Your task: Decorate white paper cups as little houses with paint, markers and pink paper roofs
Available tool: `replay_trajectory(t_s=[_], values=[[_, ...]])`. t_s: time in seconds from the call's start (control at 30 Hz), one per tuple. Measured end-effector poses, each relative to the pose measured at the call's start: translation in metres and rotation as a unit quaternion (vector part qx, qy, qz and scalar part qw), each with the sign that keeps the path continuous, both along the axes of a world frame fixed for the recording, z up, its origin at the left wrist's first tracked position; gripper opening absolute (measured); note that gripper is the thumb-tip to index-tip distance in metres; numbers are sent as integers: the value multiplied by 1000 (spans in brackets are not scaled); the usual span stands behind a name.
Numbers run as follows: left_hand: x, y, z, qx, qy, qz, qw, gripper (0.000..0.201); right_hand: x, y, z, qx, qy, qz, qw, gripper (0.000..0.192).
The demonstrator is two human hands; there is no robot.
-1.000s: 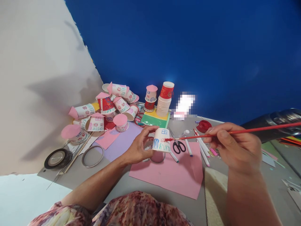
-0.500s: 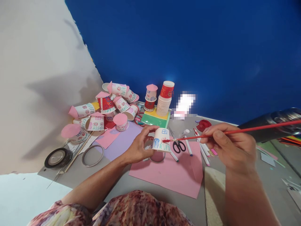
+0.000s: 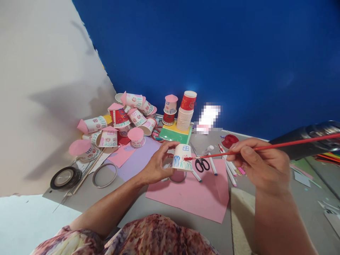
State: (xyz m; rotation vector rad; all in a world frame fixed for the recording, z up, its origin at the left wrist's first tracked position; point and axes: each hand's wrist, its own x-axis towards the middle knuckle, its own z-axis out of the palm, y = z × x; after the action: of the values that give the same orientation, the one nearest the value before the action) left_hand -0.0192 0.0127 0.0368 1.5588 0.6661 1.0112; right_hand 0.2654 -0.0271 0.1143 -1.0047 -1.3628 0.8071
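Note:
My left hand [image 3: 160, 161] grips a white paper cup [image 3: 182, 152], turned upside down, from its left side. A blue window, a blue door and green grass are drawn on it, with red dabs near the middle. In my right hand [image 3: 261, 164] is a long red paintbrush [image 3: 220, 154], pinched between thumb and fingers. Its red-coated bristles meet the cup's right front side. Below the cup lies a sheet of pink paper [image 3: 196, 202]. Black-handled scissors [image 3: 202, 165] rest just behind the brush.
Decorated cups with pink paper roofs [image 3: 136, 136] are heaped at the left. A stack of paper cups [image 3: 184, 118] stands at the back beside a roofed cup tower [image 3: 170, 106]. Tape [image 3: 65, 178] lies at the left, markers [image 3: 212, 164] at mid-right, and a red paint dish [image 3: 230, 141] behind my right hand.
Both hands hold nearly the same pose. The red dabs on the cup look slightly more spread around the brush tip.

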Motion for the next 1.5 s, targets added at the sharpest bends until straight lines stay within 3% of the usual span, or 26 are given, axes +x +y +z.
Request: replay_trajectory(t_s=[0.43,0.8,1.5], values=[[2,-2,-2,-30,-14,3,999,76,5,0,4,8,14,-40,999,19],[4,1,-9,-42,-39,4,998,77,12,-2,5,8,11,-33,999,18],[7,-2,-7,-46,-40,1,998,75,8,-4,0,-4,6,-6,1000,15]])
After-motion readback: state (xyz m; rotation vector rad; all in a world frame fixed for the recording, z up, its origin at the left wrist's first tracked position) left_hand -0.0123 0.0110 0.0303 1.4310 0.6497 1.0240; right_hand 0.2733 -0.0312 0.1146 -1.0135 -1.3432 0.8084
